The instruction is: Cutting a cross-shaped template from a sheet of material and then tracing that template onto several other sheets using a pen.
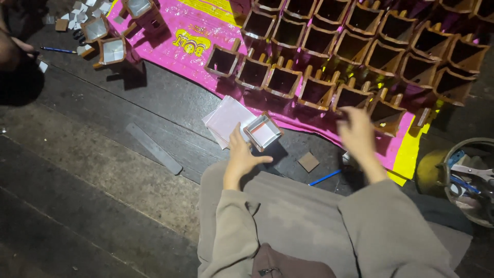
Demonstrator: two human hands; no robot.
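Left hand [241, 157] touches small white-lined cardboard box [263, 132].

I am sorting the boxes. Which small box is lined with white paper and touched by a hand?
The small box at the left hand; the rows behind look dark inside.

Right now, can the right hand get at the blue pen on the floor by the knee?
Probably yes. The right hand hovers just above the blue pen, and nothing lies between them; the hand is blurred.
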